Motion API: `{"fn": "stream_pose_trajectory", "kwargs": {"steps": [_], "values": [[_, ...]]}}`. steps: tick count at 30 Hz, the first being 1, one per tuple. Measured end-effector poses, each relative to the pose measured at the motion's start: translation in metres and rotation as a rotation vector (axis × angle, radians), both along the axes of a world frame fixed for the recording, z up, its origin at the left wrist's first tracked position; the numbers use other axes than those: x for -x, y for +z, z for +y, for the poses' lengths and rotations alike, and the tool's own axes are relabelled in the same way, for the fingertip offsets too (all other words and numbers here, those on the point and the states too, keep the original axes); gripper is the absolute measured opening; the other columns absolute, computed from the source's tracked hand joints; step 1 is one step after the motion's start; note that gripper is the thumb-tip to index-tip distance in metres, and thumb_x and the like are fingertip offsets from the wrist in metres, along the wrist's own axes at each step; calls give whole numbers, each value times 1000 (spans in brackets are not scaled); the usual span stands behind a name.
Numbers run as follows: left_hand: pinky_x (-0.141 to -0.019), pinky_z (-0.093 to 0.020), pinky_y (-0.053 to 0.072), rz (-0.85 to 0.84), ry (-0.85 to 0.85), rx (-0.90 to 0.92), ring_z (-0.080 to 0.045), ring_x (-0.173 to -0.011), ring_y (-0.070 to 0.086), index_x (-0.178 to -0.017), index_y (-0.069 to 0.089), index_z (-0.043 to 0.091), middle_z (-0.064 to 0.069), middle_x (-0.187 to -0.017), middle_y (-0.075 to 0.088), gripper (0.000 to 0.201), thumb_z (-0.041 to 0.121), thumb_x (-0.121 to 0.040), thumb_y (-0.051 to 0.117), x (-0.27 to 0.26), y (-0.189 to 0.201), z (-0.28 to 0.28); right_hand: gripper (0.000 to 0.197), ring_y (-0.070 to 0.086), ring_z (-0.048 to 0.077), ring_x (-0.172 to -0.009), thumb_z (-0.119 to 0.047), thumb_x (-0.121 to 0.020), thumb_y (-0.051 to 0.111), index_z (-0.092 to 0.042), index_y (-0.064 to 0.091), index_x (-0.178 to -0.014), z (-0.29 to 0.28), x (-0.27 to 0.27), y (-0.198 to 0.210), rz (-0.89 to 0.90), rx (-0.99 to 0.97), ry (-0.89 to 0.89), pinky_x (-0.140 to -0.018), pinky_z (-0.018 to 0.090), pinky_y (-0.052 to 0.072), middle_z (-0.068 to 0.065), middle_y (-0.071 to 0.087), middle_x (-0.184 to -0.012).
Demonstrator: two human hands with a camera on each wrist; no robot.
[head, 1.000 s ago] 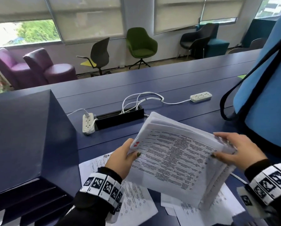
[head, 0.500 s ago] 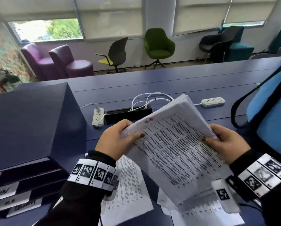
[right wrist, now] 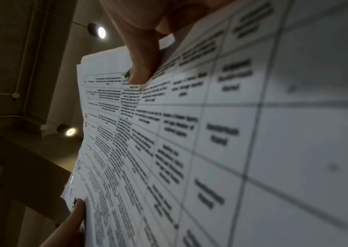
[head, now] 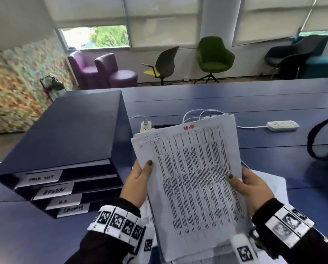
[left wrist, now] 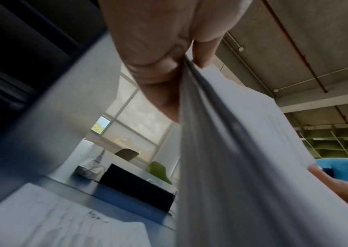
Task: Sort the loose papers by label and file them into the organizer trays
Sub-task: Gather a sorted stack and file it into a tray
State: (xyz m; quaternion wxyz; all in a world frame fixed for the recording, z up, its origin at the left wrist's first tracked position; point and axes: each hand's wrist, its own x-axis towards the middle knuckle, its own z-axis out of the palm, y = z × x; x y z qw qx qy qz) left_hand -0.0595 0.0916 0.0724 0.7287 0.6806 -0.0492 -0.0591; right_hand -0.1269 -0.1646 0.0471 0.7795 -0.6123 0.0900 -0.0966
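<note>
Head view: paper stack [head: 193, 180] now upright (organizer [head: 64, 141] labels visible).

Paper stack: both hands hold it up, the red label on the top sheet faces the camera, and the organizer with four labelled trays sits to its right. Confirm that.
One thing is wrong: the organizer sits to the left of the paper stack, not the right, as the head view shows. The rest holds: left hand and right hand grip the stack's sides, the red label faces the camera, and four labelled trays show.
</note>
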Motion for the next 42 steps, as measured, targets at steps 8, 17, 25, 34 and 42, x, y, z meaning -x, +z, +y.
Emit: {"fn": "stream_pose_trajectory", "kwargs": {"steps": [8, 17, 25, 34, 42], "values": [[-93, -23, 47, 59, -57, -104, 1, -110, 59, -123, 45, 37, 23, -111, 66, 47, 37, -79, 61, 20, -23, 99, 81, 68, 18, -90, -67, -43, 79, -22, 61, -108, 88, 3, -16, 76, 103, 56, -77, 34, 57, 4, 72, -102], [-72, -7, 48, 86, 153, -33, 9, -87, 64, -117, 50, 26, 21, -94, 71, 34, 2, -92, 46, 39, -50, 173, 100, 57, 14, -116, -77, -47, 69, -26, 47, -131, 179, 12, -45, 156, 138, 138, -104, 43, 41, -6, 62, -124], [-70, -1, 44, 169, 193, -92, 13, -87, 60, -121, 49, 21, 17, -105, 60, 35, 0, -93, 47, 58, -75, 221, 96, 59, 15, -112, -73, -40, 76, -32, 51, -123, 220, 19, -75, 292, 125, 280, -104, 41, 42, -7, 66, -116], [-104, -33, 33, 378, 287, -229, -25, -120, 49, -123, 51, 17, -6, -122, 58, 35, 9, -90, 61, 71, -130, 268, 39, 59, 6, -99, -33, -87, 60, -20, 50, -121, 258, 10, -110, 497, 554, 514, -87, 20, 48, -10, 64, -107], [-92, -27, 38, 416, 176, -466, -27, -123, 50, -135, 46, 8, -9, -132, 55, 40, 16, -96, 52, 45, -129, 288, 37, 56, 8, -98, -32, -90, 56, -16, 52, -123, 276, -3, -109, 573, 637, 534, -73, 9, 42, -8, 61, -107]]}}
